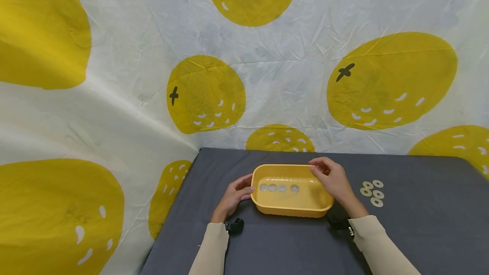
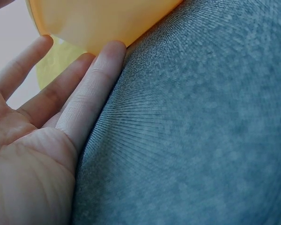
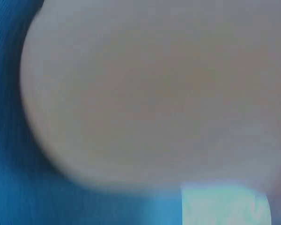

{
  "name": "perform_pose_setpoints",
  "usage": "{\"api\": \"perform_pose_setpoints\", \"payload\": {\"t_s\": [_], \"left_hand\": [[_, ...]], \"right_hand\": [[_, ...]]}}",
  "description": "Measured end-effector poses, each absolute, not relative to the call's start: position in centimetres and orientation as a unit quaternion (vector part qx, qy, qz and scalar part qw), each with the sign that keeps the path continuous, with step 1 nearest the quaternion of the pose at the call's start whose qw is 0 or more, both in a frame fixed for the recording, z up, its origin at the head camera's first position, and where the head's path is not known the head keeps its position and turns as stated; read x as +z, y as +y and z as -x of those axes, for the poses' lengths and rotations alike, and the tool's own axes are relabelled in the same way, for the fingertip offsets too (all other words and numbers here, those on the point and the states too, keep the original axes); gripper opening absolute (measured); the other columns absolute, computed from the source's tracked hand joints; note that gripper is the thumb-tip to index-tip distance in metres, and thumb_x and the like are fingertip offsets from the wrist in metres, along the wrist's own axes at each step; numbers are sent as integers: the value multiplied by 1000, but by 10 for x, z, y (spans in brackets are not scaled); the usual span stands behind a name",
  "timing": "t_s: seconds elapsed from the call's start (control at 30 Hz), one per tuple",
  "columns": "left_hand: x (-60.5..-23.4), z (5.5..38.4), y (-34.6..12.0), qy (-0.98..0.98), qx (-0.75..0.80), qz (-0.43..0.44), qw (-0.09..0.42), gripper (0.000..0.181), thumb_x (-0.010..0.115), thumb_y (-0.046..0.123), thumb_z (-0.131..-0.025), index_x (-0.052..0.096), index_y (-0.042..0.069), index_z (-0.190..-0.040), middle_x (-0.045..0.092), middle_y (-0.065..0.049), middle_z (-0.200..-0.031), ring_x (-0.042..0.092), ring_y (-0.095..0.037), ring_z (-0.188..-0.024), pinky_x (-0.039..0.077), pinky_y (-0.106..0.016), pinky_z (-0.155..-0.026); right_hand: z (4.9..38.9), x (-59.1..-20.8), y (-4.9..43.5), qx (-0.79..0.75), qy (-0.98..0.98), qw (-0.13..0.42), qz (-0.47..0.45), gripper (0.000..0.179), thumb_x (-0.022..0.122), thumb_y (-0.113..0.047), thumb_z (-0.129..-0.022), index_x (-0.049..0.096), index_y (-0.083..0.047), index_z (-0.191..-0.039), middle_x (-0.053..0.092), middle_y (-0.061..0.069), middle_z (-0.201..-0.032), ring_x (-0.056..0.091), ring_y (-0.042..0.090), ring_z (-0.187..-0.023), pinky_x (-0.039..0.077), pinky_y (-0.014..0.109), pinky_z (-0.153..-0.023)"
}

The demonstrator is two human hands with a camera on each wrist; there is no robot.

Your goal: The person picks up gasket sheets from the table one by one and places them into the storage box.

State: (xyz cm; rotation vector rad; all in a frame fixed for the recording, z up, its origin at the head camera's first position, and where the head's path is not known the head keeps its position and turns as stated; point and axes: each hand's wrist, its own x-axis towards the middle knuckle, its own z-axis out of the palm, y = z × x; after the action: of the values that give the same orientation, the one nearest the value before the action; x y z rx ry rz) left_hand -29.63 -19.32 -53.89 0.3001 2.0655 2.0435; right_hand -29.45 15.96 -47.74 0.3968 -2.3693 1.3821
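Tray, yellow and with rounded corners, sits on the dark grey table between the two hands. Inside it, four washers of pale metal lie in one row toward its left half: three are close beside one another, and the fourth is a little apart to the right. Five more washers lie in a loose cluster on the table, to the right of the tray and well apart from it. The washers are too small for telling whether any marking is on them.

The left hand is at the left end of the tray. Its fingers are extended and spread, and in the left wrist view their tips touch the outer wall; they do not close around it. The right hand is over the right far corner of the tray, with bent fingers and the thumb near the rim. I cannot tell whether it pinches the rim, some small thing or nothing, because the right wrist view is filled by a blurred pale shape.

Both arms wear beige sleeves, and a black camera is strapped at the left wrist. Behind the table hangs a white curtain printed with big yellow fruits; two of them carry a dark cross-like mark, and several have short white strokes.
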Motion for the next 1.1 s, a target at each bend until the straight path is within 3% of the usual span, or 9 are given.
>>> {"api": "perform_pose_setpoints", "payload": {"t_s": [0.27, 0.5, 0.93, 1.1], "left_hand": [[-540, 298, -194, 703, 694, -105, 113, 61, 72, 23, -97, 49, 15, -153, 56, -19, -148, 65, -26, -124, 59, -34, -97], [-538, 298, -193, 704, 695, -94, 113, 58, 72, 21, -97, 52, 18, -151, 57, -17, -147, 65, -28, -125, 59, -33, -96], [-538, 295, -192, 701, 699, -84, 115, 59, 74, 23, -95, 53, 19, -150, 58, -16, -146, 67, -25, -122, 60, -33, -95], [-538, 296, -192, 701, 699, -82, 117, 61, 75, 26, -94, 53, 20, -150, 59, -15, -145, 68, -22, -119, 60, -34, -96]], "right_hand": [[283, -484, 225, 458, -868, 178, -75, 28, 69, -23, -99, 70, -3, -119, 61, 3, -90, 51, 6, -71, 44, 20, -57], [277, -493, 277, 445, -887, 118, -46, 42, 62, -32, -103, 63, -1, -132, 63, 6, -96, 59, 14, -72, 50, 26, -57], [275, -507, 332, 432, -899, 74, 4, 51, 60, -32, -104, 56, 8, -136, 63, -3, -96, 60, 1, -73, 54, 24, -61], [276, -516, 349, 415, -909, 46, 2, 52, 59, -29, -105, 52, 11, -138, 63, 9, -101, 57, 0, -74, 55, 22, -62]]}}
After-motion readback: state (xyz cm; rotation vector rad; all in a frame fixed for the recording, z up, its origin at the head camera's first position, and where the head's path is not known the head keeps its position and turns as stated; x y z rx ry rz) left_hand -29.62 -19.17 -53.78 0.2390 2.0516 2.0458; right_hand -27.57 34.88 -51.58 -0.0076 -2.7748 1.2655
